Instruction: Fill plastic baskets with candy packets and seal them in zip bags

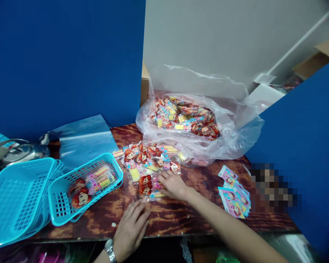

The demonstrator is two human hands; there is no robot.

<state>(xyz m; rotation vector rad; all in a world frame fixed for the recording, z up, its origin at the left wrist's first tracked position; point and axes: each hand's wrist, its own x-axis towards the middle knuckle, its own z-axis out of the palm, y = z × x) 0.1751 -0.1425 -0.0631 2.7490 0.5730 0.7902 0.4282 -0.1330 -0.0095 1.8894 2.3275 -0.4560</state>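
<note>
My right hand [174,185] rests on the packets, its fingers spread over a clear packet [146,185] printed with red-haired cartoon heads. My left hand [133,226], with a metal watch at the wrist, lies near the table's front edge. Its fingers are stretched out and hold nothing, with the fingertips close to that packet's lower corner. Behind both hands spreads a pile of similar packets [142,155] with pink and yellow parts. To the left, a blue plastic basket [53,215] holds packets of the same kind.
A large clear plastic bag [235,135] full of packets stands open at the back. Stacked blue baskets [5,204] and a metal kettle [24,151] are at left. Printed cards [233,197] lie at right on the brown table [181,219]. Blue panels [63,62] flank the table.
</note>
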